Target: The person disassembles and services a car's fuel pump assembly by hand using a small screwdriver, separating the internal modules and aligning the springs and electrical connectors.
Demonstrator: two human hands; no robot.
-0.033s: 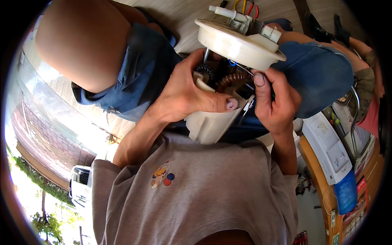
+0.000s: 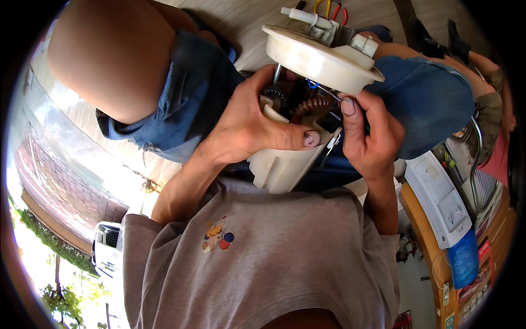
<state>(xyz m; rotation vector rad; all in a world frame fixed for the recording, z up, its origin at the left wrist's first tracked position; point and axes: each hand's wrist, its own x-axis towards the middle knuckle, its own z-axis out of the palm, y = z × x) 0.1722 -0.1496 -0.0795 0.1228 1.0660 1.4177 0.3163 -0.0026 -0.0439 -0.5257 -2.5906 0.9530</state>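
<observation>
Between my knees I hold what looks like a fuel pump module, with a round off-white flange [image 2: 320, 60] tilted above a white plastic housing [image 2: 285, 164]. My left hand [image 2: 252, 123] is wrapped round the housing, its thumb along the near rim. A metal rod [image 2: 277, 74], a black coiled hose [image 2: 275, 94], a brown corrugated hose [image 2: 315, 105] and a blue wire [image 2: 313, 84] show in the gap between the two parts. Just under the flange's right edge, my right hand [image 2: 370, 129] pinches a thin metal rod [image 2: 332, 94]. The rod's far end is hidden.
Blue shorts cover both my thighs. Yellow and red cables [image 2: 331, 10] lie on the floor beyond the flange. To the right are a white appliance-like panel [image 2: 439, 197], a blue plastic bag [image 2: 463, 259] and a wooden desk [image 2: 419, 219]. Another person's legs [image 2: 482, 82] are at far right.
</observation>
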